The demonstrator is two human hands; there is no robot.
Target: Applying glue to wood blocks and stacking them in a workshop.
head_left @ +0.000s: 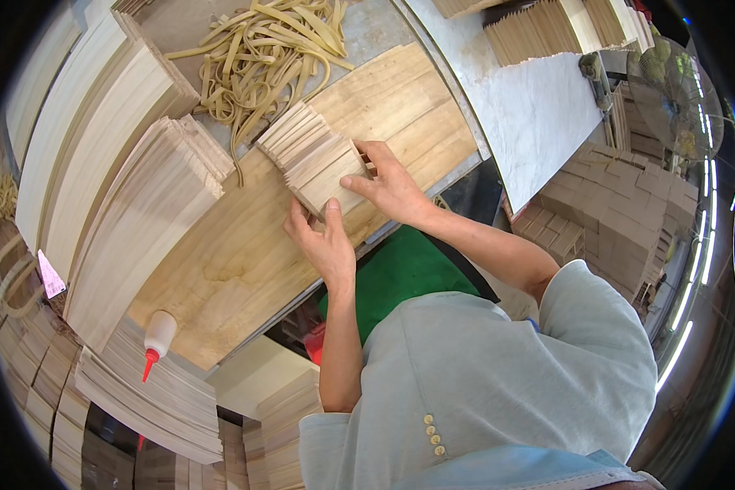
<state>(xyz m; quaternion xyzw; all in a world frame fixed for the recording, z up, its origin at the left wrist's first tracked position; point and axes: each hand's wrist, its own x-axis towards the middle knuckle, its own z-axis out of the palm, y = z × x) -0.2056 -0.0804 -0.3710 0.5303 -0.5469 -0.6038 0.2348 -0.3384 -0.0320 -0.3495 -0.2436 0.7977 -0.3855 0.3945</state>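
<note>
A short stack of thin wooden pieces point(317, 155) lies on a flat wooden board point(400, 94) in front of me, its far ends uneven. My right hand point(390, 186) is closed on its right side, thumb on top and fingers round the edge. At the near left corner, my left hand point(322, 242) holds the stack between thumb and fingers. The undersides of the pieces, and the fingertips beneath them, are hidden.
Tan elastic bands point(269, 57) lie heaped beyond the stack. Long wooden strips point(147, 192) stand piled at left. A white glue bottle with a red nozzle point(160, 333) lies at the board's left end. More wood blocks point(612, 204) are stacked at right, below a fan point(674, 98).
</note>
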